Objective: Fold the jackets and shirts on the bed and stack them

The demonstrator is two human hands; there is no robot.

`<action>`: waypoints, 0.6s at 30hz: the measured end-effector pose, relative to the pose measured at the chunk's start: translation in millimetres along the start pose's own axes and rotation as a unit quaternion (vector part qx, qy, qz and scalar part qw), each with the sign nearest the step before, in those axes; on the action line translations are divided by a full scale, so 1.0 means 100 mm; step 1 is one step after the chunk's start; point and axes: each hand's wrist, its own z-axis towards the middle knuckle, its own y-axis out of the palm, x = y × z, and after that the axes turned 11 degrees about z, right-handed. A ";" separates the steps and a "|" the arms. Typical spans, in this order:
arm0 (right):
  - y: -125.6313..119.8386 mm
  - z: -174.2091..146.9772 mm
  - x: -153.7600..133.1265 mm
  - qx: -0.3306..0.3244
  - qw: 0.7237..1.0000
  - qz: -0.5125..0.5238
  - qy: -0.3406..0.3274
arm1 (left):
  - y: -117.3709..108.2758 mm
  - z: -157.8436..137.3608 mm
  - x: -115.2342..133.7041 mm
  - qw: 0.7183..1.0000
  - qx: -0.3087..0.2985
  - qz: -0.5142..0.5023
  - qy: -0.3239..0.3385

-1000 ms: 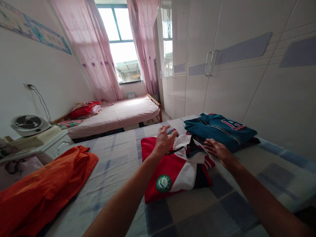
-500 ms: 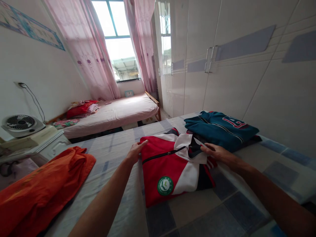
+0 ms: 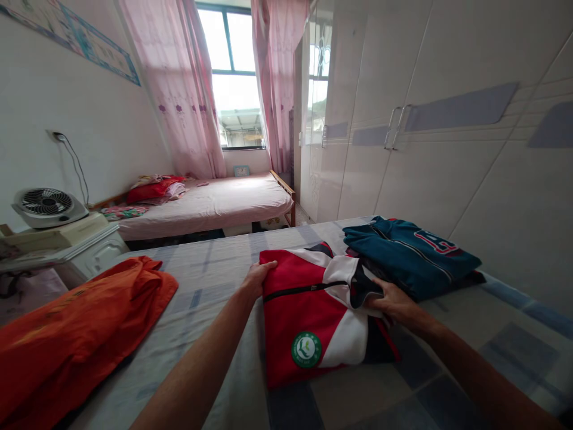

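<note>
A folded red, white and black zip jacket (image 3: 308, 310) with a round green badge lies between my hands on the checked bedsheet (image 3: 224, 358). My left hand (image 3: 258, 278) grips its far left edge, thumb on top and fingers hidden beneath. At the collar, my right hand (image 3: 390, 300) is closed on the white and dark fabric, its fingertips partly out of sight. Just beyond the right hand sits a folded teal zip jacket (image 3: 412, 254) with a letter A patch, on top of some dark cloth.
An orange garment (image 3: 98, 322) is spread at the left of the bed. Behind it a small fan (image 3: 50, 206) stands on a white cabinet (image 3: 101, 251). A second bed (image 3: 224, 203) is by the window, and a white wardrobe (image 3: 430, 179) lines the right side.
The right hand has closed further onto the collar, which is now lifted and bunched a little. The left hand keeps its place on the jacket's edge. The camera view has shifted slightly.
</note>
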 end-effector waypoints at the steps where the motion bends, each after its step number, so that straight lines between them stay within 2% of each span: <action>1: 0.00 -0.01 -0.02 0.010 1.000 -0.007 -0.009 | 0.01 -0.02 0.02 1.000 0.005 -0.007 0.001; 3: 0.00 -0.01 -0.10 0.018 1.000 -0.006 -0.017 | 0.03 -0.09 0.07 1.000 0.014 -0.026 0.010; 6: -0.04 0.04 -0.30 -0.012 0.999 0.047 -0.012 | 0.01 -0.29 0.20 0.997 0.024 -0.061 0.035; 10: -0.14 0.21 -0.77 -0.073 0.993 0.073 -0.063 | -0.18 -0.76 0.37 0.991 0.030 -0.108 0.071; 12: -0.17 0.34 -1.05 -0.110 0.987 0.051 -0.106 | -0.32 -1.05 0.36 0.987 0.036 -0.126 0.087; 15: -0.06 0.59 -1.40 -0.155 0.976 -0.017 -0.153 | -0.56 -1.45 0.11 0.982 0.059 -0.154 0.091; 18: 0.26 0.83 -1.48 -0.133 0.965 -0.076 -0.213 | -0.86 -1.72 -0.38 0.985 0.089 -0.150 0.014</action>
